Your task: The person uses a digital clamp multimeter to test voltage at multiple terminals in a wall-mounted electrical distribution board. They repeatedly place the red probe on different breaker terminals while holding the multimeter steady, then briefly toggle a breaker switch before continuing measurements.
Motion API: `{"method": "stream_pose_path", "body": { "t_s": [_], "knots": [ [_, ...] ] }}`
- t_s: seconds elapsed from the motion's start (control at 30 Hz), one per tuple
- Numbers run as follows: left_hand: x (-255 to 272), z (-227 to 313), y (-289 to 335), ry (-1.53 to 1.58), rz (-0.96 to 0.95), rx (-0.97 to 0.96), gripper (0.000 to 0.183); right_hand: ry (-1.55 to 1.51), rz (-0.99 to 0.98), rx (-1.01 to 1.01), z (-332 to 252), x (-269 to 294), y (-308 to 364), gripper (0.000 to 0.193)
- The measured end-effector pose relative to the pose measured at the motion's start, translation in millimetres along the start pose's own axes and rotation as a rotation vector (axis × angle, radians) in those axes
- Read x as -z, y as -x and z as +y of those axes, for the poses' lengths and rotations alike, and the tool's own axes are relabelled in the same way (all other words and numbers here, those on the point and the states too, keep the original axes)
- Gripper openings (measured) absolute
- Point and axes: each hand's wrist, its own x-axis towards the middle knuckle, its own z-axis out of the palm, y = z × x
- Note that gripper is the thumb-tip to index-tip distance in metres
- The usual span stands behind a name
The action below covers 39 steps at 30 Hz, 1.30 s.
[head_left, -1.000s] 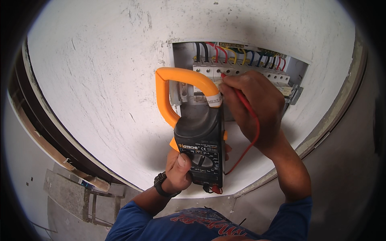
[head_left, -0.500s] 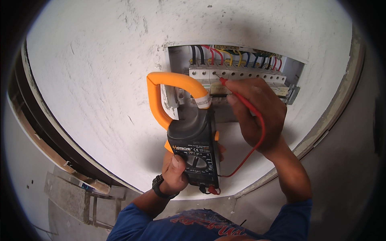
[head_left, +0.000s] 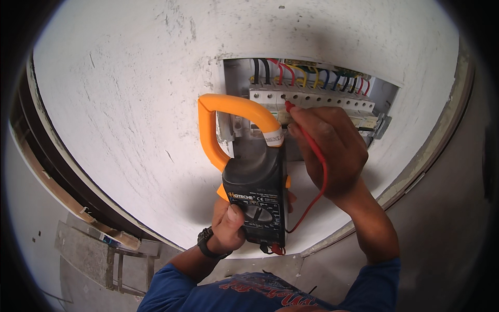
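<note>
My left hand [head_left: 228, 224] is wrapped round a black clamp meter [head_left: 255, 182], its thumb beside the dial. The meter's orange jaw [head_left: 208, 132] is closed and reaches up before the lower left of a breaker box. Between the thumb and fingers of my right hand [head_left: 335, 145] is a red test probe [head_left: 289, 106]. Its tip is at a screw hole near the left end of the row of white circuit breakers [head_left: 312, 99]; whether it touches metal I cannot tell. A red lead [head_left: 318, 193] runs from the probe down to the meter's base.
Black, red, yellow and blue wires [head_left: 293, 76] enter the breakers from above. The box is recessed in a scuffed white wall [head_left: 130, 104], with a metal bracket [head_left: 383, 126] at its right edge. A worn grey bench or stand [head_left: 86, 255] stands at lower left.
The probe tip has shifted left to a neighbouring screw hole, relative to the breakers. The meter and box appear slightly further right in view. Both hands keep their holds.
</note>
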Motion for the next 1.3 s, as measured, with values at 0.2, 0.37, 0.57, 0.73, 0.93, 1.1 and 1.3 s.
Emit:
{"method": "stream_pose_path", "body": {
  "t_s": [0.2,0.37,0.57,0.73,0.93,1.1,1.3],
  "knots": [
    [1.6,-0.5,0.7,0.008,0.006,-0.004,0.106,-0.002,0.002,0.006,-0.2,-1.0,-2.0,0.034],
    [2.8,-0.4,2.0,0.020,0.004,0.012,0.106,-0.002,0.004,-0.008,1.4,-1.1,-2.4,0.033],
    [3.6,-0.8,1.8,0.031,-0.002,0.014,0.107,-0.004,0.009,-0.014,1.6,-0.6,-3.0,0.032],
    [2.7,-1.3,1.5,0.031,0.001,0.011,0.106,0.006,0.009,-0.004,1.9,-1.5,-2.6,0.034],
    [2.3,-1.2,-0.5,0.021,-0.010,0.010,0.106,0.019,-0.001,-0.001,1.0,-1.4,-2.6,0.033],
    [1.4,0.0,-0.4,0.004,-0.008,0.012,0.105,0.009,0.007,0.007,1.2,-1.9,-2.5,0.033],
    [1.0,0.8,-0.6,-0.025,-0.005,0.003,0.103,0.010,0.013,0.005,1.2,-3.0,-1.8,0.032]
  ]
}}
